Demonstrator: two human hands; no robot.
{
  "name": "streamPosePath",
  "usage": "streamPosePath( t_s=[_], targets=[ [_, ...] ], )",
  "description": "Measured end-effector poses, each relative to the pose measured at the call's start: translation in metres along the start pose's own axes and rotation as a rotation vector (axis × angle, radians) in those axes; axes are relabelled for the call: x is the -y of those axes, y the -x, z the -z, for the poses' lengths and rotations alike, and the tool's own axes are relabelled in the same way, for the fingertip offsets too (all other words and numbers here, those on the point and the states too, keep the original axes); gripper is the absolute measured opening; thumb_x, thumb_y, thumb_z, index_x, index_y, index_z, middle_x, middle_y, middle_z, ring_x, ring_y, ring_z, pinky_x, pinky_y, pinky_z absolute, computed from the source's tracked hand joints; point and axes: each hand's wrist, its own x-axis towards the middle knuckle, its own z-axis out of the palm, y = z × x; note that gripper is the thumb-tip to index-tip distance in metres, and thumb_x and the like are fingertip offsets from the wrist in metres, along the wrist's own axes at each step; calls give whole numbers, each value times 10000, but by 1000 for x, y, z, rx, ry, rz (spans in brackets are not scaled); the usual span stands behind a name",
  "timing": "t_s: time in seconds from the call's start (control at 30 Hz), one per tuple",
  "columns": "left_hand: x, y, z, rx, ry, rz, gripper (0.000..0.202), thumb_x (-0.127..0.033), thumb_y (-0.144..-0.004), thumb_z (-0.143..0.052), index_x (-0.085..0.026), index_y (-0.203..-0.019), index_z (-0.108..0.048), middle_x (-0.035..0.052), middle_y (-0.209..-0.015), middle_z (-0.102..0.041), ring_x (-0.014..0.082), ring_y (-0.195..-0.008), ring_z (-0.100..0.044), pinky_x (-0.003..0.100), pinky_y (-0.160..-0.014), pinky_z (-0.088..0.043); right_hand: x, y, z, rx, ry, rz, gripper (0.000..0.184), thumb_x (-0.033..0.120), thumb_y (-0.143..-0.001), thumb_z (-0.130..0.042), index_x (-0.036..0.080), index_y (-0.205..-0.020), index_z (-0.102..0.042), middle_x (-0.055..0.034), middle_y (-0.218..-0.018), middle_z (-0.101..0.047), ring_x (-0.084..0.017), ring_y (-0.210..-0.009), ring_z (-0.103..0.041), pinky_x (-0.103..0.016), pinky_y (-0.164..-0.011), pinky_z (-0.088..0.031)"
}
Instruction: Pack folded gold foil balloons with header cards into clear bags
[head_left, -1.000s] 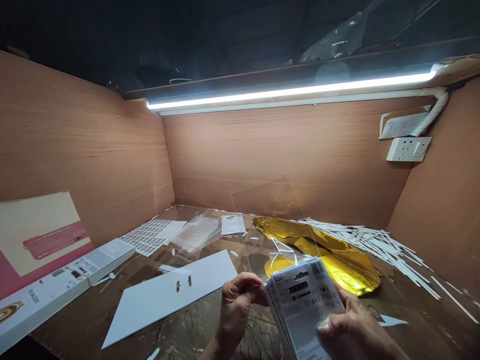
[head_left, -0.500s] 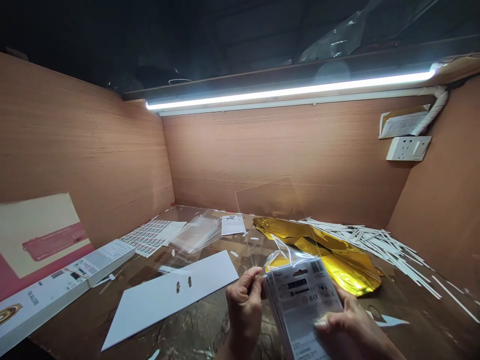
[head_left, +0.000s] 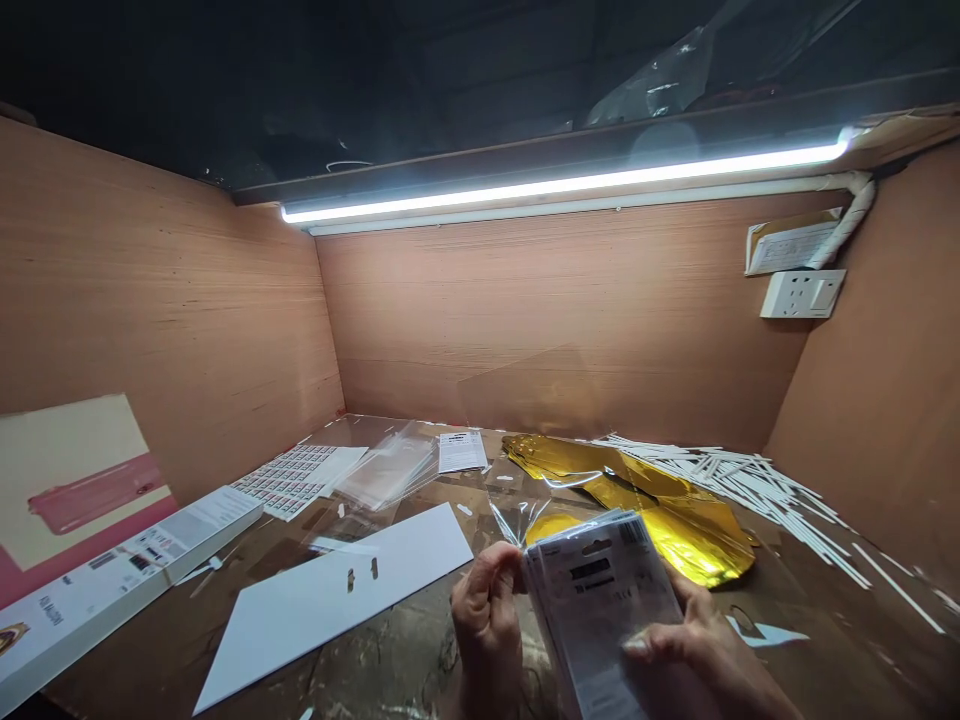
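My left hand pinches the left edge of a stack of printed cards in clear plastic sleeves. My right hand grips the stack's lower right side, with the fingertips on its face. Loose clear film rises from the stack's upper left corner. Behind the stack lies a crumpled gold foil balloon, which neither hand touches. A white board with two slots lies to the left of my left hand. The stack hides the table beneath it.
Several white sticks are spread at the right. Farther left lie a sticker sheet, clear bags, a paper slip and a long white box. Wooden walls surround the table, with a wall socket and a light tube above.
My left hand has shifted right to the stack's edge. The clear film has swung out to the upper left of the stack, and the view has shifted slightly.
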Motion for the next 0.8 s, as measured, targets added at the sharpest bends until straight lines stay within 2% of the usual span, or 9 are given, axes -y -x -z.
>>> streamPosePath(
  t_s=[0.23,0.37,0.47,0.57,0.67,0.8],
  targets=[
    [5,5,3,-33,115,10,100,-220,-761,-549,-196,-792,-641,-4,-711,-637,126,-604,-569,227,-561,-502,4,2,-3,-42,-2,23,612,106,-471,-537,189,-1078,-548,-6,-765,-679,-224,-682,-600,-326,-644,-478],
    [2,4,1,-40,108,-10,110,-227,-763,-549,-187,-802,-643,3,-728,-640,124,-604,-570,228,-557,-509,4,1,-2,-54,4,69,535,109,-460,-541,189,-987,-592,-6,-788,-674,-229,-711,-595,-337,-665,-481],
    [-2,1,-1,-47,174,30,122,-266,-754,-558,-175,-780,-635,6,-711,-637,133,-587,-577,242,-537,-516,3,0,-1,-65,40,54,410,120,-467,-548,178,-866,-626,-11,-759,-672,-231,-698,-596,-343,-670,-483],
    [-4,-3,-3,-62,221,59,137,-291,-749,-562,-170,-759,-624,1,-679,-627,134,-568,-577,245,-528,-517,1,-1,0,-72,37,35,440,118,-471,-554,188,-901,-613,-5,-748,-674,-234,-696,-600,-344,-658,-488],
    [-5,-4,-3,-19,183,31,140,-284,-774,-531,-178,-771,-622,1,-693,-630,130,-583,-577,237,-537,-515,-2,-1,1,-86,-14,40,516,118,-466,-557,205,-973,-587,1,-776,-676,-233,-694,-608,-346,-660,-489],
    [-3,0,1,37,126,-47,138,-253,-787,-514,-192,-820,-633,14,-778,-646,137,-623,-591,242,-557,-521,-6,-2,5,-83,-14,52,465,105,-463,-574,193,-918,-602,-3,-767,-675,-227,-695,-607,-335,-663,-486]
  ],
)
